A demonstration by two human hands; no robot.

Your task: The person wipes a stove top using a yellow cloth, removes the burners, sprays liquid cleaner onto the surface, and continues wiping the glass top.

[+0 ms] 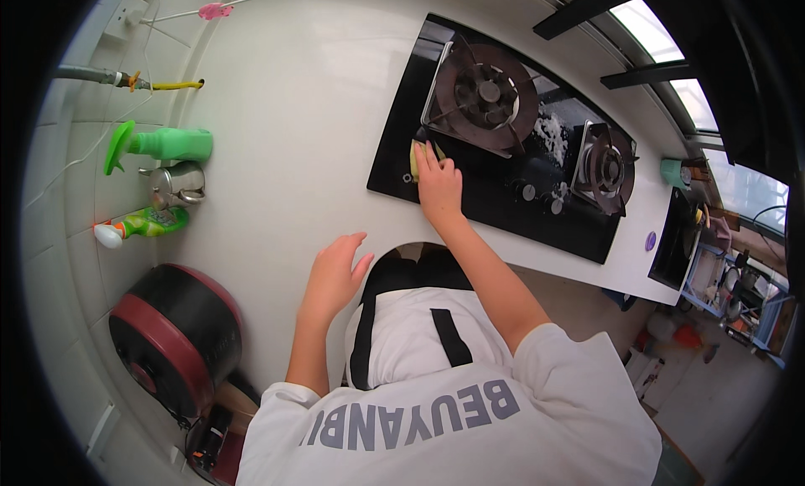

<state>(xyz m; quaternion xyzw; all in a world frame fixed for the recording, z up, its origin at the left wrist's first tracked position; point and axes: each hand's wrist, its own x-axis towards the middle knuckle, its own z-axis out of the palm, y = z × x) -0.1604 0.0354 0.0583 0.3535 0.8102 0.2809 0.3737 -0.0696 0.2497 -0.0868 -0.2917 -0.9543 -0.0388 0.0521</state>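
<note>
My right hand [440, 183] presses a yellow-green sponge or cloth [416, 162] against the black glass gas hob [393, 165], near its left end. Part of that pad is covered by my fingers. Just beyond it stands the larger burner [487, 91] with its round brown pan support. White powder or foam [552, 134] lies between this burner and the smaller burner [610, 163]. More white residue surrounds the control knobs [529, 191]. My left hand [336, 272] is over the front of the white countertop [277, 140], fingers apart, holding nothing.
Along the left wall are a green spray bottle [173, 144], a metal pot [179, 184], a second spray bottle [154, 222] and a black-and-red rice cooker [182, 335]. A yellow gas hose [176, 85] enters the counter. Dark hood parts [648, 74] overhang the right.
</note>
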